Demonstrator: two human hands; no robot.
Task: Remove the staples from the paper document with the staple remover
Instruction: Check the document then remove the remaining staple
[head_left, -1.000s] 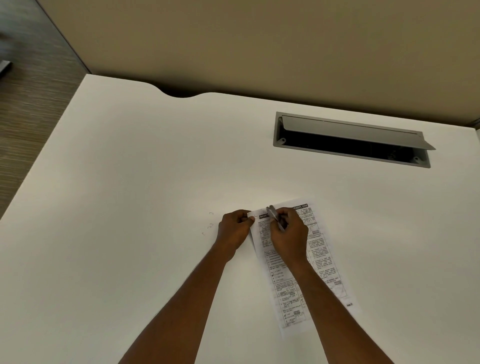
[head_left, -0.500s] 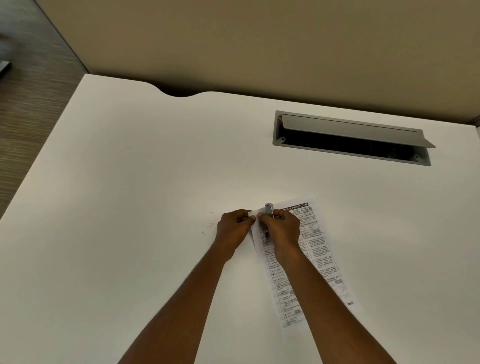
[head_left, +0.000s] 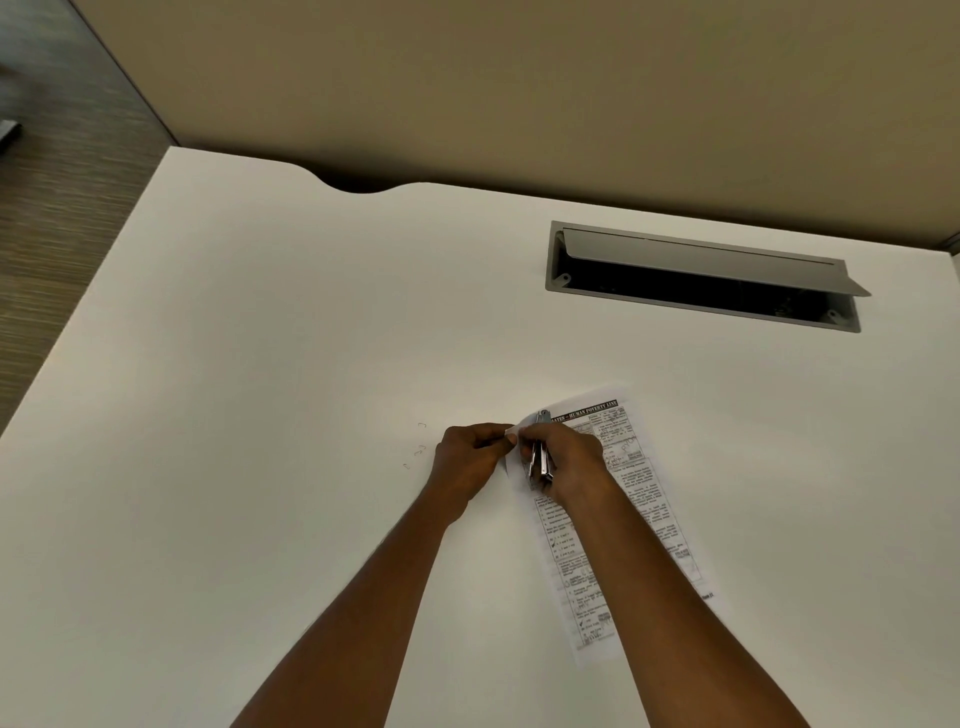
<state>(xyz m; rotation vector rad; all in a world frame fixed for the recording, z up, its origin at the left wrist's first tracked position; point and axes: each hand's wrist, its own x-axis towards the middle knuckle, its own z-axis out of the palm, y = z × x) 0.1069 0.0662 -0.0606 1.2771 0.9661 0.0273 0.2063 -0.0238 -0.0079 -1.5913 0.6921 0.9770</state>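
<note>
A printed paper document (head_left: 639, 499) lies on the white desk (head_left: 260, 364), running from the middle toward the lower right. My right hand (head_left: 569, 462) grips a slim metal staple remover (head_left: 540, 452), held upright over the document's top left corner. My left hand (head_left: 470, 460) pinches the paper's left edge near that corner, its fingertips almost touching my right hand. Several loose bent staples (head_left: 420, 449) lie on the desk just left of my left hand. The corner under the tool is hidden by my fingers.
A grey cable tray (head_left: 701, 275) with its lid tilted open is set into the desk at the back right. A beige partition (head_left: 519, 78) rises behind the desk. The desk's back edge has a curved notch (head_left: 358, 184). Floor shows at the left.
My right hand has turned the staple remover from slanted to nearly upright and shifted slightly left toward the paper's corner. My left hand has stayed on the paper's edge.
</note>
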